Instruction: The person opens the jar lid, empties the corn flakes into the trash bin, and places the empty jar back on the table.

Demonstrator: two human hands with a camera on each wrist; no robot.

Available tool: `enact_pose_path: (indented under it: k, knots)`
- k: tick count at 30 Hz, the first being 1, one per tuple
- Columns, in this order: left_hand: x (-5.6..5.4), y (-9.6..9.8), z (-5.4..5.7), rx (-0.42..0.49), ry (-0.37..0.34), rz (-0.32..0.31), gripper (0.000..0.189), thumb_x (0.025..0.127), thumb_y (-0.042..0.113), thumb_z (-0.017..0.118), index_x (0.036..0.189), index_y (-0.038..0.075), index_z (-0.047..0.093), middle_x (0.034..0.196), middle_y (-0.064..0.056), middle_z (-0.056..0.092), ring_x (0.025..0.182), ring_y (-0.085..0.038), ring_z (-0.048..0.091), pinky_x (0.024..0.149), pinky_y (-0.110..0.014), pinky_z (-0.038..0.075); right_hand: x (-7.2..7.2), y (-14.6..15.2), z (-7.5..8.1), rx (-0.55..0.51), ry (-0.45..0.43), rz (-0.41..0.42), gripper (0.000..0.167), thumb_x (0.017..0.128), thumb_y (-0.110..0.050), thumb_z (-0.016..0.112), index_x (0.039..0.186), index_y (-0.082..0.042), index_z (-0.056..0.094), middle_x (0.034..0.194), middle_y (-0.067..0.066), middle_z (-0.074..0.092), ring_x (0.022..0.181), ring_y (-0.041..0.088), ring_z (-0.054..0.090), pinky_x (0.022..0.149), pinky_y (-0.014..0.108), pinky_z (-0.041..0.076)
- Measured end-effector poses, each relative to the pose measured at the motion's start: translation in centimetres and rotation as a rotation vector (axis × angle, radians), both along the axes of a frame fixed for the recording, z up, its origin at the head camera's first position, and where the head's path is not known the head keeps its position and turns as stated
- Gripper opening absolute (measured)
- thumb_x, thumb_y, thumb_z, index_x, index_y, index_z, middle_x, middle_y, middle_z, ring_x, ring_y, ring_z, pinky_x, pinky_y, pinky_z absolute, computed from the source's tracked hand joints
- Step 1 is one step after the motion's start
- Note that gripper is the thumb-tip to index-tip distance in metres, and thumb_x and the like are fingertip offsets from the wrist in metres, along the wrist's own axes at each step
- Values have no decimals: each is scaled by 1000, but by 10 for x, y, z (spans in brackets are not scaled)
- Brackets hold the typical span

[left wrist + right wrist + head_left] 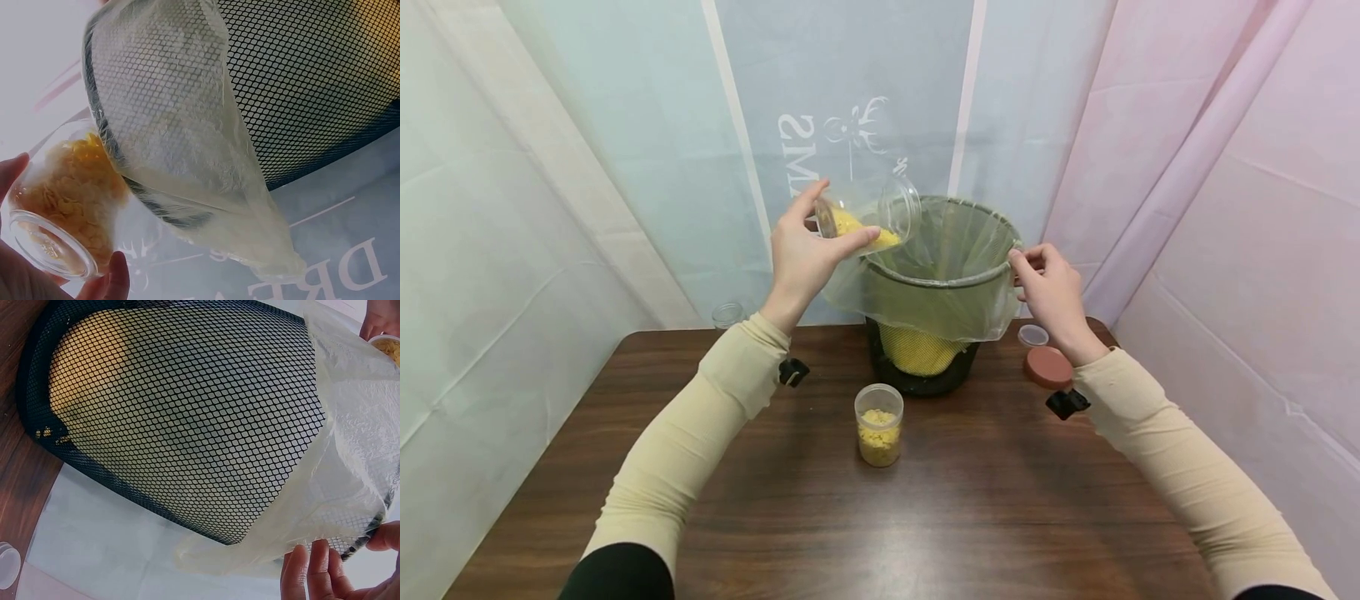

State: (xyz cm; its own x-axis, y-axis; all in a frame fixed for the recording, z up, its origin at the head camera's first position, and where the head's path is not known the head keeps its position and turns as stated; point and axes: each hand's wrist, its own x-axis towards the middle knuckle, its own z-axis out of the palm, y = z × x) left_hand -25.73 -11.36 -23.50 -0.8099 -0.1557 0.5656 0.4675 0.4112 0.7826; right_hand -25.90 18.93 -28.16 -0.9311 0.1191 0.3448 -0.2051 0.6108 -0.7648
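My left hand (802, 258) grips a clear jar (901, 204) by its base end. The jar lies tipped on its side above the left rim of a dark mesh bin (923, 387), its mouth toward the bin. Yellow flakes (78, 187) are inside the jar. A translucent bag (925, 308) lines the bin and folds down over its rim. On the bin's right side, my right hand (1051, 287) pinches the bag and rim between thumb and fingers. Yellow material shows through the mesh (94, 369) near the bin's bottom.
A second clear jar (880, 433) with yellow flakes stands upright in front of the bin. Right of the bin lie a reddish lid (1048, 367) and a small clear lid (1033, 335). Another clear jar (727, 315) sits at the table's back left. Fabric walls (850, 67) surround the table.
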Motion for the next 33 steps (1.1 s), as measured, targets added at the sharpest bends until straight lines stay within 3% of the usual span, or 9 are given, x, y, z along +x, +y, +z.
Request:
enact_pose_path:
  k: [9,12,18,24,33]
  knots:
    - [-4,3,4,-17,-25,6,93,59,51,85,139,23,48,129,3,57,85,-13,56,69,-25,47,1,0,1,-3,6,-6,48,95,-51,43,110,-7,56,99,11,62,88,21,64,58,13,49]
    - [-4,4,5,-29,-20,12,95,58,51,85,140,22,47,116,-2,61,83,-13,57,69,-26,47,1,0,1,-2,4,-6,48,95,-51,43,110,-7,56,99,11,62,88,22,64,58,14,49]
    - [-4,7,8,-66,-17,32,95,56,52,86,139,24,48,129,3,57,90,-13,54,72,-26,44,1,0,1,-9,4,-3,48,95,-51,43,110,-7,55,99,10,61,90,25,65,58,14,49]
    - [-2,8,11,-93,16,53,92,55,47,88,136,20,52,124,-1,61,93,-12,54,74,-25,44,0,-1,1,-6,17,-2,48,95,-50,43,110,-6,56,98,11,62,88,24,65,58,14,49]
    - [1,10,10,-151,81,53,90,56,42,89,135,21,53,133,3,57,103,-14,54,83,-27,42,1,-1,1,-13,6,9,48,95,-49,42,111,-5,55,100,13,61,91,28,65,58,13,49]
